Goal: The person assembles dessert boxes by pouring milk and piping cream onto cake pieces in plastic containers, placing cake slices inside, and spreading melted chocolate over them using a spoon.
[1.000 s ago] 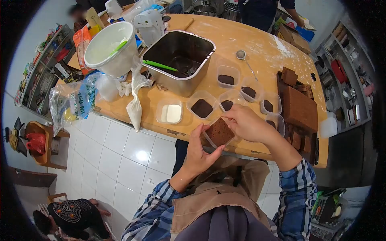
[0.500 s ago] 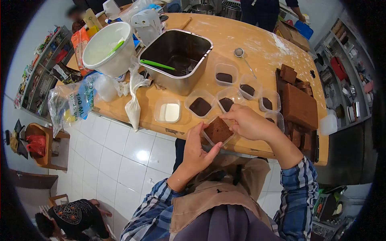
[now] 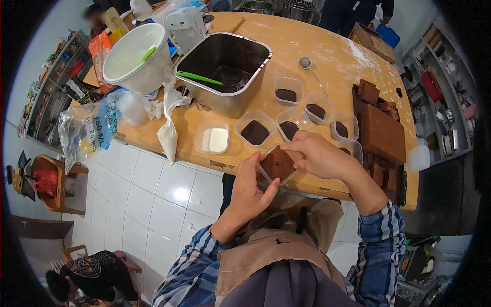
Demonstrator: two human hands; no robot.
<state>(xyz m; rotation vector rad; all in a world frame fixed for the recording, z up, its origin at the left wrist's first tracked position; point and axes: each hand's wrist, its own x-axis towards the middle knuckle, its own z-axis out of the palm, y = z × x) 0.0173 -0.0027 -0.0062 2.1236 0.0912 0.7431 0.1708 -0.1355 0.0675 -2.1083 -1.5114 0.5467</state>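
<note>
A clear square plastic cup with a piece of brown cake (image 3: 276, 165) in it is gripped in my left hand (image 3: 249, 188), thumb and fingers on opposite sides. The fingers of my right hand (image 3: 318, 156) press at the cake's upper right edge, by the cup's rim. Just beyond stand several cups with a dark layer, one of them a dark-filled cup (image 3: 254, 132). To the left is a cup with a white filling (image 3: 215, 139). Cake blocks (image 3: 381, 134) lie on a dark tray at the right.
On the table (image 3: 286, 46) stand a metal tub (image 3: 225, 102) with a green-handled tool and a white bucket (image 3: 148, 77). A piping bag (image 3: 168, 135) hangs over the edge. A small strainer (image 3: 305, 63) lies farther back. One person bends low at bottom left; others are behind the table.
My hands and the cup stay nearly in place, with small shifts of the right fingers at the cake's edge. The person beyond the table has moved right.
</note>
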